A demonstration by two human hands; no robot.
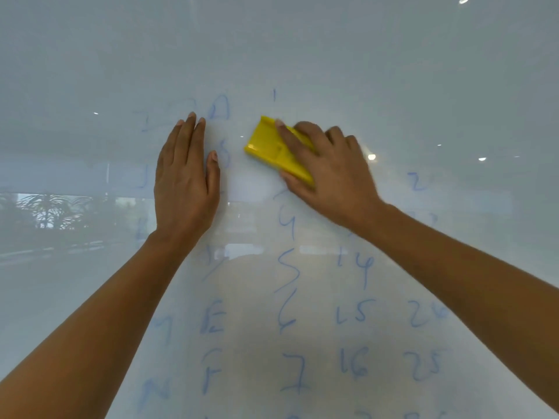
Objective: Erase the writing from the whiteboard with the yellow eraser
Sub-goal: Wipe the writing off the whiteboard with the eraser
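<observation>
Right hand [328,170] is closed around the yellow eraser [273,146], index finger laid along its back, thumb on the lower edge, remaining fingers curled over the far end. Eraser sits pressed to the whiteboard [393,71] just above centre frame. Its long axis runs diagonally, from upper left down to lower right, with the free end pointing toward the upper left of the frame.

Left hand [187,179] holds nothing: fingers straight and together, palm flat against the board, just left of the eraser with a narrow gap of board between them. It looks like a brace, not a working hand.

Blue writing [289,267] remaining: a column of digits directly below the eraser running to the bottom edge, two more number columns in the lower right, letters in a column lower centre-left under the left wrist. A lone stroke sits just above the eraser, and a letter shape near the left fingertips. Marks at far left are faint; partly wiped or just blurred, cannot tell which.

Judgement: task is at an early stage, most writing intact. The bulk of it lies below and to the right of the eraser, so the right hand is the one placed to reach it. Dragging downward along the digit column would present the eraser roughly broadside, a wide swath per pass
</observation>
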